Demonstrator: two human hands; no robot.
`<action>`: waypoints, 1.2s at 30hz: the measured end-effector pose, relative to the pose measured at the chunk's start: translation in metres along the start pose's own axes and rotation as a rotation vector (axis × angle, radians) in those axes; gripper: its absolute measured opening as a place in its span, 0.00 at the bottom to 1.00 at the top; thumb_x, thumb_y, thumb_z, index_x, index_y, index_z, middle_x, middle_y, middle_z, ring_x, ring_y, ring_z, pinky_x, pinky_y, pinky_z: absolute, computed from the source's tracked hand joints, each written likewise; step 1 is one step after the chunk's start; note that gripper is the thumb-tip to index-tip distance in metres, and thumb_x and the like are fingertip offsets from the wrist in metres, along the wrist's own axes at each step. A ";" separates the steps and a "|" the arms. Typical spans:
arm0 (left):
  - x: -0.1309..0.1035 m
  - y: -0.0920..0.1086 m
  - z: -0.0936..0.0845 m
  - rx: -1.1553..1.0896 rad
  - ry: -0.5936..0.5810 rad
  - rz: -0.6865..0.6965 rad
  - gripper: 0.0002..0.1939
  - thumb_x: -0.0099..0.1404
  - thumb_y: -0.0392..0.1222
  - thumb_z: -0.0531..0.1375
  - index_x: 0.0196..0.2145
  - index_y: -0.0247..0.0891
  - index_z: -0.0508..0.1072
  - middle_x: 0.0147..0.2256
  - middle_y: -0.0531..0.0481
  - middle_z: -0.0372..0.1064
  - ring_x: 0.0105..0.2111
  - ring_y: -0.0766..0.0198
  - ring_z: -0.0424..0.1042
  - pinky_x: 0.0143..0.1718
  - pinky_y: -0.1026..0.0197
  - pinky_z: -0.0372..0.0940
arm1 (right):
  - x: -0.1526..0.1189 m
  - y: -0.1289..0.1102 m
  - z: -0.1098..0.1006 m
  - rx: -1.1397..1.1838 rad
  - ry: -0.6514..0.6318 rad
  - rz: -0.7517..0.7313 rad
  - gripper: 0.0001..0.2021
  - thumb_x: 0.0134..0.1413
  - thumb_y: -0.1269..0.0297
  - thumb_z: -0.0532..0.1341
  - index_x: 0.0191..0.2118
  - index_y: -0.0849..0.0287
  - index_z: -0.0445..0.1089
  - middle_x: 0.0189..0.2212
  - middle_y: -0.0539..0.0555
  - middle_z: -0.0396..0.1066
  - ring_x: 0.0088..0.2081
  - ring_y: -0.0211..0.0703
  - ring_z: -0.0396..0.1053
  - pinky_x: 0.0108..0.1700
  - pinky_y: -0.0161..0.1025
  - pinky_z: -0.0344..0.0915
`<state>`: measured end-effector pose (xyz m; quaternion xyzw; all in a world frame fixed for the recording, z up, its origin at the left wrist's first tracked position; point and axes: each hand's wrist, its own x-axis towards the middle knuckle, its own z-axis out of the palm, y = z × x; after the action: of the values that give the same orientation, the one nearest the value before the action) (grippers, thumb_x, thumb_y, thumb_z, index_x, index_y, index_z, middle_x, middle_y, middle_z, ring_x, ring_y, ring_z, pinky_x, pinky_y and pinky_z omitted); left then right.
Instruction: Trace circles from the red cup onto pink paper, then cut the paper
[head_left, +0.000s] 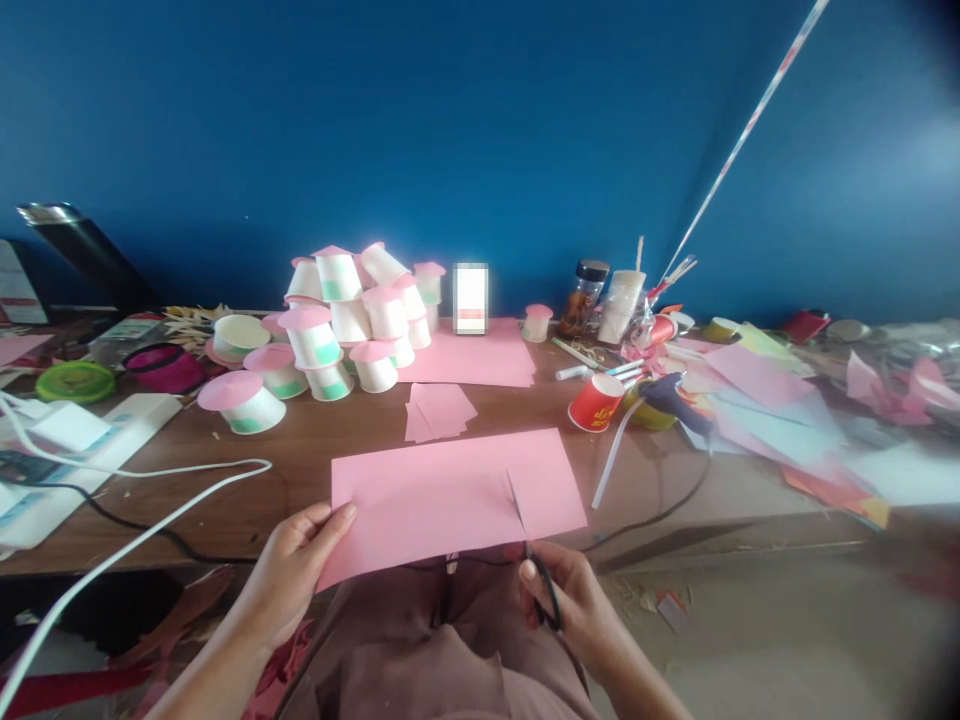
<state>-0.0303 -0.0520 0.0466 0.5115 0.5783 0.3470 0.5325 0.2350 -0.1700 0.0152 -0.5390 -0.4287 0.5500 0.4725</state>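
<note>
My left hand (pixel 304 560) pinches the left edge of a pink paper sheet (pixel 435 500), thumb on top and fingers beneath. The sheet is held up over the table's front edge, above my lap. In my right hand (pixel 566 590) is a pair of scissors (pixel 550 590) with black handles. One blade lies over the paper near its right end, pointing away from me; the other blade is hidden beneath the sheet. Smaller pink paper pieces (pixel 441 410) lie on the table just beyond the sheet, and a stack of larger pink paper (pixel 472 358) is behind them.
White-and-green paper cups with pink tops (pixel 313 345) are piled at back left. A red paper cup (pixel 595 402) and a glue gun (pixel 679 400) stand right of the sheet. White cables (pixel 150 540) and a power strip (pixel 90 470) lie left. Loose coloured papers (pixel 780 400) cover the right side.
</note>
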 end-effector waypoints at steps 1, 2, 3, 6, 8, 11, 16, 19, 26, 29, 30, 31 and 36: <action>0.000 0.001 0.000 0.003 0.006 -0.004 0.26 0.48 0.63 0.64 0.31 0.34 0.74 0.26 0.49 0.72 0.31 0.59 0.68 0.34 0.62 0.64 | 0.001 -0.001 0.000 0.003 0.005 -0.002 0.23 0.55 0.44 0.58 0.31 0.63 0.68 0.16 0.47 0.62 0.19 0.32 0.57 0.22 0.31 0.52; 0.000 0.002 0.001 0.003 0.009 -0.007 0.27 0.47 0.63 0.64 0.30 0.34 0.74 0.26 0.49 0.72 0.31 0.59 0.68 0.33 0.62 0.64 | 0.002 -0.001 0.000 0.006 0.012 -0.001 0.22 0.54 0.44 0.59 0.31 0.63 0.68 0.16 0.47 0.61 0.19 0.32 0.57 0.22 0.31 0.53; 0.000 0.003 0.001 -0.001 0.012 -0.009 0.27 0.47 0.63 0.64 0.30 0.34 0.74 0.26 0.49 0.72 0.31 0.60 0.68 0.33 0.63 0.64 | 0.003 -0.001 0.000 0.010 0.018 0.002 0.22 0.54 0.44 0.59 0.31 0.63 0.68 0.16 0.47 0.61 0.19 0.32 0.57 0.22 0.31 0.53; 0.000 0.007 0.002 -0.029 0.014 -0.010 0.26 0.45 0.62 0.65 0.29 0.34 0.74 0.25 0.50 0.71 0.30 0.60 0.68 0.32 0.64 0.64 | 0.007 0.001 0.001 0.021 0.038 0.014 0.22 0.54 0.44 0.60 0.32 0.63 0.69 0.16 0.46 0.61 0.18 0.32 0.57 0.22 0.31 0.52; 0.000 0.010 0.003 -0.029 0.025 -0.008 0.25 0.45 0.62 0.65 0.27 0.35 0.73 0.23 0.52 0.70 0.28 0.63 0.66 0.29 0.65 0.63 | 0.010 0.002 0.001 0.016 0.060 0.028 0.23 0.52 0.43 0.60 0.31 0.63 0.69 0.15 0.46 0.61 0.17 0.31 0.56 0.21 0.31 0.52; 0.002 0.013 0.004 -0.013 0.039 -0.009 0.24 0.46 0.62 0.64 0.24 0.36 0.72 0.17 0.56 0.63 0.25 0.64 0.64 0.27 0.65 0.62 | 0.014 0.000 0.001 -0.008 0.075 0.051 0.25 0.50 0.41 0.61 0.31 0.64 0.69 0.15 0.46 0.61 0.17 0.31 0.56 0.20 0.31 0.52; 0.006 0.014 0.003 -0.045 0.022 -0.009 0.25 0.47 0.62 0.64 0.29 0.34 0.74 0.22 0.52 0.69 0.28 0.62 0.68 0.30 0.64 0.64 | 0.017 -0.014 -0.001 -0.025 0.028 0.044 0.25 0.50 0.41 0.61 0.31 0.64 0.68 0.15 0.47 0.62 0.17 0.32 0.58 0.21 0.31 0.54; 0.009 0.015 0.002 -0.084 0.007 -0.021 0.26 0.45 0.60 0.66 0.32 0.34 0.75 0.27 0.49 0.73 0.30 0.60 0.70 0.33 0.62 0.65 | 0.020 -0.022 -0.003 -0.024 0.010 0.031 0.25 0.51 0.40 0.59 0.27 0.63 0.66 0.16 0.48 0.63 0.18 0.32 0.59 0.21 0.31 0.55; 0.013 0.014 0.002 -0.242 0.009 -0.095 0.25 0.43 0.56 0.69 0.33 0.35 0.75 0.29 0.50 0.75 0.30 0.61 0.71 0.35 0.62 0.67 | 0.023 -0.023 -0.004 -0.052 -0.024 0.029 0.25 0.52 0.41 0.59 0.28 0.63 0.66 0.16 0.49 0.63 0.18 0.32 0.60 0.22 0.31 0.56; 0.012 0.015 0.002 -0.246 0.020 -0.102 0.24 0.43 0.56 0.69 0.32 0.35 0.75 0.28 0.50 0.75 0.29 0.62 0.71 0.34 0.64 0.66 | 0.021 -0.020 -0.005 -0.030 -0.048 0.036 0.24 0.53 0.42 0.59 0.31 0.64 0.68 0.17 0.48 0.64 0.19 0.32 0.61 0.23 0.31 0.57; 0.011 0.016 0.002 -0.238 0.019 -0.101 0.23 0.43 0.56 0.69 0.32 0.35 0.75 0.28 0.50 0.75 0.29 0.62 0.71 0.33 0.64 0.66 | 0.020 -0.019 -0.005 -0.013 -0.052 0.040 0.24 0.52 0.42 0.60 0.32 0.64 0.68 0.17 0.48 0.64 0.19 0.32 0.60 0.23 0.31 0.57; 0.010 0.017 0.003 -0.229 0.014 -0.100 0.23 0.43 0.56 0.69 0.31 0.35 0.76 0.28 0.51 0.75 0.28 0.62 0.71 0.33 0.64 0.66 | 0.020 -0.018 -0.005 0.006 -0.049 0.046 0.25 0.51 0.42 0.60 0.33 0.65 0.69 0.17 0.48 0.64 0.19 0.32 0.60 0.23 0.31 0.56; 0.008 0.019 0.003 -0.168 -0.012 -0.090 0.24 0.44 0.58 0.67 0.31 0.35 0.76 0.28 0.50 0.75 0.29 0.61 0.71 0.33 0.64 0.66 | 0.022 -0.016 -0.009 0.051 -0.016 0.072 0.26 0.49 0.42 0.62 0.37 0.66 0.71 0.17 0.48 0.65 0.19 0.32 0.62 0.22 0.30 0.56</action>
<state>-0.0221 -0.0407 0.0618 0.4404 0.5664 0.3671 0.5921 0.2455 -0.1461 0.0268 -0.5374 -0.3988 0.5815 0.4626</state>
